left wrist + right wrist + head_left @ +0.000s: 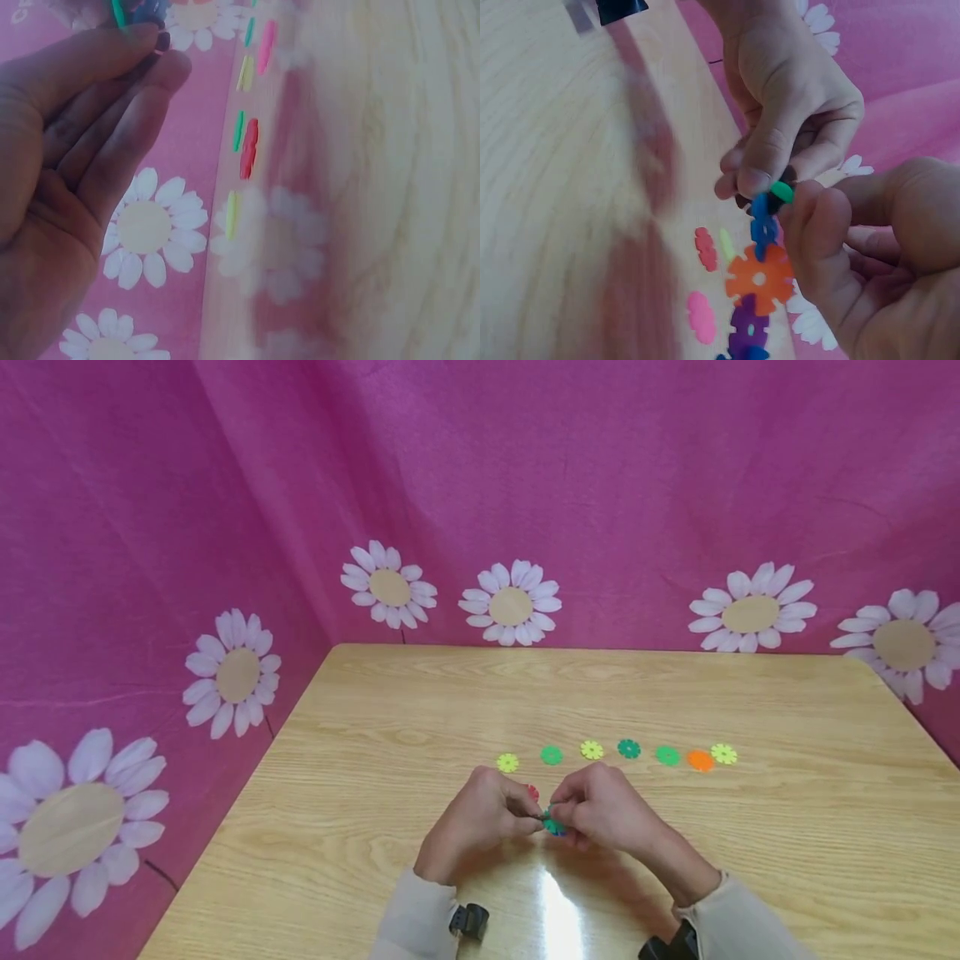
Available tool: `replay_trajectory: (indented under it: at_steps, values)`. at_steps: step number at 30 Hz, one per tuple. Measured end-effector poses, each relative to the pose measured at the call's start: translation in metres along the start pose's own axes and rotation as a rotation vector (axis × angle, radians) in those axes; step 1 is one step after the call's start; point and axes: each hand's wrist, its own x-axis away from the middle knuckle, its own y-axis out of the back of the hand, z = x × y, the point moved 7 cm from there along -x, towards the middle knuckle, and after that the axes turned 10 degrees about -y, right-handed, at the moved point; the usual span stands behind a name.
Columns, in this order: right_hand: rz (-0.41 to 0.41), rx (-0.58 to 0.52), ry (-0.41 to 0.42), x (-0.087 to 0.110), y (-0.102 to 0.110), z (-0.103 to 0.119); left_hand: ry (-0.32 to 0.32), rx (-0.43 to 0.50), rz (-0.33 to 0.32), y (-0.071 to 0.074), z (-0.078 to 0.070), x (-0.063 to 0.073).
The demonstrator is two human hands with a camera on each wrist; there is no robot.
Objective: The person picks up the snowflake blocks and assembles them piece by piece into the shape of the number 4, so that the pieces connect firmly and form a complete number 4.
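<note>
Pink curtain (600, 460), then wood table (337, 860). Left hand (483, 814) and right hand (607, 806) nearly meet over it, both pinching. Loose discs (628, 749) lie past them. Chain (742, 277), blue-orange-purple, starts right by the fingertips. Green disc (553, 823) sits between the hands, in the right fingertips; dark disc (163, 42), partly hidden, in left thumb and finger. Can't tell if they're slotted.
</note>
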Motion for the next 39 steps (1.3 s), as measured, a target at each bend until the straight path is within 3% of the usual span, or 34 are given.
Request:
replay_trajectory:
  at_steps: [4, 9, 16, 21, 30, 39]
  values:
    - [-0.003, 0.054, 0.009, -0.004, 0.003, 0.005, 0.033, 0.014, 0.006, 0.004, 0.004, 0.006]
    - [-0.073, 0.106, 0.001, -0.011, 0.019, 0.007, 0.057, 0.030, 0.016, 0.009, 0.007, 0.012]
    - [-0.138, 0.260, 0.050, -0.024, 0.031, 0.000, 0.089, 0.005, 0.020, 0.012, 0.011, 0.017]
    - [-0.109, 0.381, 0.083, -0.034, 0.026, -0.010, 0.081, -0.009, 0.022, 0.014, 0.011, 0.019]
    - [0.004, 0.543, 0.020, -0.047, 0.012, -0.028, 0.076, -0.001, 0.022, 0.016, 0.011, 0.021]
    - [0.037, 0.593, 0.006, -0.051, 0.006, -0.032, 0.092, 0.036, 0.008, 0.019, 0.013, 0.023]
